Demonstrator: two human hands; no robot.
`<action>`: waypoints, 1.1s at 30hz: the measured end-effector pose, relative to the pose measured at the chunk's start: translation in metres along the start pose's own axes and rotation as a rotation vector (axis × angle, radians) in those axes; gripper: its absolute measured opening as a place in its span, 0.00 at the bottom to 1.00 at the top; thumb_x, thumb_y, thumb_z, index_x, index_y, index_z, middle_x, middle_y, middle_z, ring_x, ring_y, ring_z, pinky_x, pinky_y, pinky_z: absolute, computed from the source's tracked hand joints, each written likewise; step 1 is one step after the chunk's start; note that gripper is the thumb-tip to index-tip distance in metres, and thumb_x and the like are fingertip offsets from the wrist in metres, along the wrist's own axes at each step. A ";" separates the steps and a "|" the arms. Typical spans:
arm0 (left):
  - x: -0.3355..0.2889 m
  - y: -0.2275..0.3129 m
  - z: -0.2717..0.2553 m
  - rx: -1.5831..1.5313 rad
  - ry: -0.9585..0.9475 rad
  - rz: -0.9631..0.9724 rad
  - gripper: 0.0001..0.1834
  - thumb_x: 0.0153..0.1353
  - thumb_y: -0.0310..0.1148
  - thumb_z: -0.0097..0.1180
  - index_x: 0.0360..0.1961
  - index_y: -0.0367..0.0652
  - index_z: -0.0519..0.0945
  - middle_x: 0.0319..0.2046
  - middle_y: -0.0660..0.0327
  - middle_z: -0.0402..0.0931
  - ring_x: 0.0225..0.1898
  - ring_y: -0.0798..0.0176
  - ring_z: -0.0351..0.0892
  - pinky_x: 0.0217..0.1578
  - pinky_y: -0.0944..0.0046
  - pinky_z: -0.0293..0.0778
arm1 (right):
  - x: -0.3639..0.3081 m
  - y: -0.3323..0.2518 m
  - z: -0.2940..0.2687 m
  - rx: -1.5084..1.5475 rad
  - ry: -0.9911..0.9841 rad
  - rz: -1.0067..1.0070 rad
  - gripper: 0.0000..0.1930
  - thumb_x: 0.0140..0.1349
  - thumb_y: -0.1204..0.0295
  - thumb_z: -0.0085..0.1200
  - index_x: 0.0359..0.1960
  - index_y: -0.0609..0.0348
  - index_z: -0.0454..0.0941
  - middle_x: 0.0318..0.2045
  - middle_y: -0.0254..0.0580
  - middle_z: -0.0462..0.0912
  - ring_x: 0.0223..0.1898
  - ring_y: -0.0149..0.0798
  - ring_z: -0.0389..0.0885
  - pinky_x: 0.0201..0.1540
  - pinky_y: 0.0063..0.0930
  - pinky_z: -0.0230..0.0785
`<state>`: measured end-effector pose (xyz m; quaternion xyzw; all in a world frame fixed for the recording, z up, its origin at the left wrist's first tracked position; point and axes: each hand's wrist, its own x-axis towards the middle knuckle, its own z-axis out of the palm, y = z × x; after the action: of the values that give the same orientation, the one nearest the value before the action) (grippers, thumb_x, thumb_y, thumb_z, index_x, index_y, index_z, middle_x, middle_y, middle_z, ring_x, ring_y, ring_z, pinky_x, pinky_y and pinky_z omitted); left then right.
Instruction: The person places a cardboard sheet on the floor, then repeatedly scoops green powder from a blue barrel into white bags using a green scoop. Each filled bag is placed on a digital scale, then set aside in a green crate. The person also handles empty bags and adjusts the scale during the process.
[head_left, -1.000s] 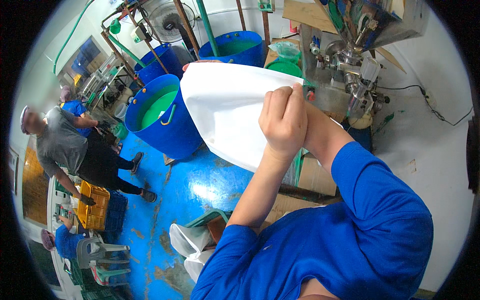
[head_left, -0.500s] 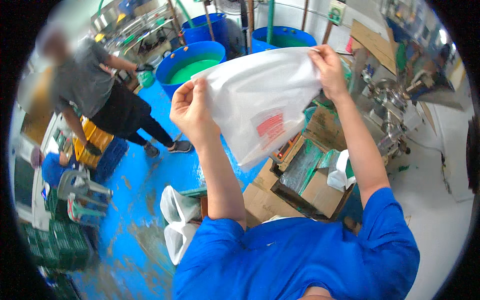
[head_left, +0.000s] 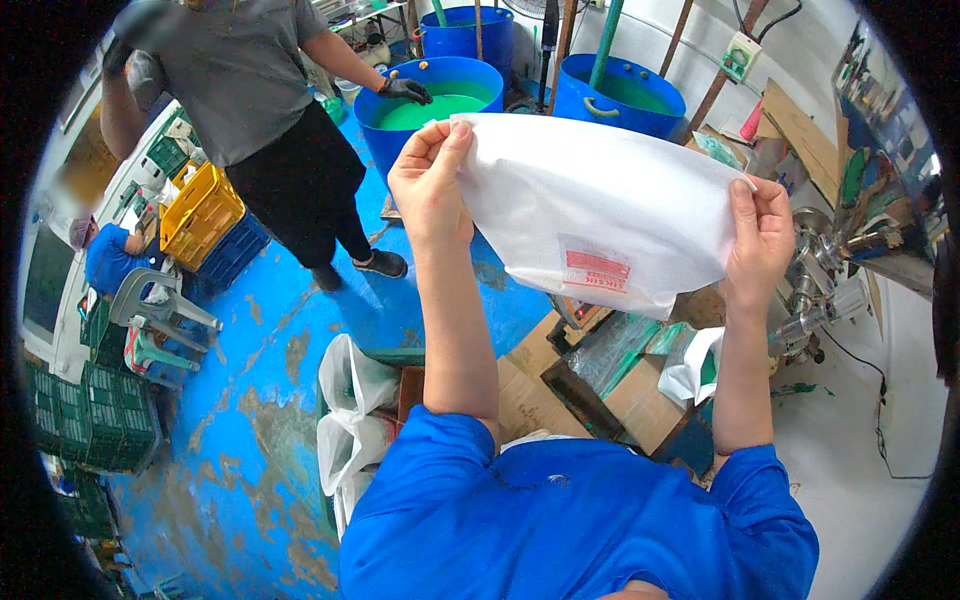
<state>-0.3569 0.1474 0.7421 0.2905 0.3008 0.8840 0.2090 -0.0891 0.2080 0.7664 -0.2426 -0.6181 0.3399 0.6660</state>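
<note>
A white bag (head_left: pixel 600 195) with a red printed patch is stretched out in front of me at chest height. My left hand (head_left: pixel 432 185) pinches its upper left corner between thumb and fingers. The upper right corner is gripped the same way by my right hand (head_left: pixel 760 240). Its upper edge runs taut between the two hands, while the lower part hangs loose and looks flat. Below it stands an open cardboard box (head_left: pixel 640 395) with clear and green plastic wrap inside. Another white bag (head_left: pixel 690 368) lies over that box's right side.
A co-worker (head_left: pixel 255 90) in a grey shirt stands ahead left beside a blue tub (head_left: pixel 490 85) of green liquid. White bags (head_left: pixel 350 385) stand by my left elbow. Metal machinery (head_left: pixel 815 290) is at right. Yellow crate (head_left: pixel 200 215), grey chair (head_left: pixel 155 300) and dark green crates (head_left: pixel 95 415) are at left.
Both hands have shifted right with the bag, the right one also lower, and the bag is spread wider. The co-worker has come closer and raised one hand.
</note>
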 end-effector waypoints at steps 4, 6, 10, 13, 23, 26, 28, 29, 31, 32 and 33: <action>-0.001 -0.004 0.004 -0.007 0.000 -0.014 0.07 0.51 0.23 0.59 0.32 0.33 0.77 0.29 0.58 0.78 0.30 0.68 0.75 0.34 0.72 0.71 | 0.003 -0.002 -0.005 -0.022 0.013 0.045 0.07 0.59 0.71 0.54 0.34 0.60 0.72 0.29 0.32 0.76 0.31 0.22 0.71 0.37 0.15 0.63; -0.002 -0.005 0.006 -0.008 0.000 -0.044 0.07 0.52 0.23 0.59 0.32 0.33 0.77 0.29 0.58 0.77 0.30 0.68 0.75 0.34 0.72 0.71 | 0.005 -0.002 -0.007 -0.019 0.022 0.086 0.08 0.59 0.70 0.55 0.34 0.61 0.72 0.29 0.32 0.76 0.31 0.22 0.71 0.37 0.15 0.63; -0.004 -0.006 0.012 -0.041 0.018 -0.129 0.06 0.52 0.23 0.57 0.32 0.33 0.77 0.28 0.58 0.77 0.30 0.67 0.75 0.33 0.72 0.70 | 0.010 0.001 -0.014 0.041 0.060 0.194 0.08 0.58 0.70 0.56 0.33 0.62 0.72 0.29 0.33 0.76 0.30 0.22 0.71 0.35 0.15 0.64; -0.005 -0.009 0.017 -0.071 0.029 -0.140 0.06 0.52 0.24 0.56 0.31 0.33 0.78 0.27 0.60 0.77 0.29 0.70 0.74 0.32 0.73 0.69 | 0.016 0.002 -0.021 0.041 0.063 0.239 0.09 0.58 0.70 0.56 0.33 0.62 0.73 0.28 0.32 0.76 0.29 0.22 0.71 0.33 0.15 0.64; -0.005 -0.026 0.037 -0.184 -0.045 -0.283 0.09 0.51 0.21 0.54 0.35 0.30 0.77 0.28 0.56 0.77 0.29 0.66 0.75 0.33 0.71 0.71 | 0.045 0.004 -0.043 0.021 0.079 0.315 0.10 0.57 0.67 0.57 0.31 0.60 0.74 0.26 0.31 0.76 0.26 0.21 0.70 0.30 0.14 0.63; -0.001 -0.038 0.047 -0.211 -0.106 -0.346 0.12 0.49 0.20 0.55 0.37 0.29 0.76 0.31 0.55 0.77 0.32 0.64 0.76 0.35 0.69 0.73 | 0.049 -0.002 -0.049 -0.007 0.114 0.302 0.11 0.56 0.66 0.57 0.31 0.61 0.74 0.26 0.31 0.76 0.25 0.21 0.70 0.30 0.15 0.63; 0.004 -0.050 0.056 -0.226 -0.155 -0.367 0.13 0.49 0.20 0.55 0.38 0.29 0.76 0.32 0.55 0.77 0.33 0.63 0.76 0.36 0.68 0.73 | 0.050 -0.009 -0.053 -0.108 0.177 0.286 0.11 0.56 0.66 0.58 0.31 0.61 0.74 0.25 0.31 0.77 0.25 0.22 0.70 0.30 0.16 0.63; 0.007 -0.056 0.061 -0.242 -0.197 -0.367 0.13 0.49 0.20 0.56 0.39 0.29 0.76 0.33 0.55 0.77 0.34 0.63 0.76 0.37 0.68 0.73 | 0.049 -0.012 -0.053 -0.130 0.197 0.265 0.11 0.56 0.66 0.58 0.31 0.62 0.74 0.26 0.32 0.77 0.25 0.22 0.71 0.30 0.16 0.63; 0.015 -0.069 0.072 -0.272 -0.220 -0.414 0.15 0.48 0.20 0.56 0.40 0.30 0.75 0.35 0.55 0.76 0.35 0.62 0.76 0.39 0.66 0.72 | 0.045 -0.021 -0.054 -0.133 0.257 0.226 0.12 0.55 0.66 0.59 0.31 0.62 0.74 0.26 0.32 0.77 0.25 0.22 0.71 0.29 0.17 0.64; 0.019 -0.076 0.077 -0.305 -0.234 -0.428 0.15 0.48 0.20 0.56 0.40 0.31 0.75 0.34 0.55 0.76 0.35 0.61 0.76 0.39 0.66 0.72 | 0.042 -0.025 -0.054 -0.106 0.238 0.209 0.12 0.55 0.67 0.59 0.32 0.63 0.73 0.26 0.33 0.77 0.25 0.22 0.71 0.29 0.17 0.64; 0.023 -0.083 0.084 -0.330 -0.227 -0.445 0.15 0.49 0.20 0.56 0.41 0.31 0.75 0.34 0.55 0.76 0.35 0.61 0.75 0.39 0.65 0.72 | 0.039 -0.030 -0.053 -0.074 0.239 0.196 0.11 0.55 0.67 0.59 0.32 0.63 0.73 0.26 0.33 0.77 0.25 0.23 0.72 0.30 0.17 0.64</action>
<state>-0.3043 0.2546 0.7515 0.2765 0.1839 0.8154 0.4742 -0.0319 0.2232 0.8083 -0.3650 -0.5197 0.3490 0.6891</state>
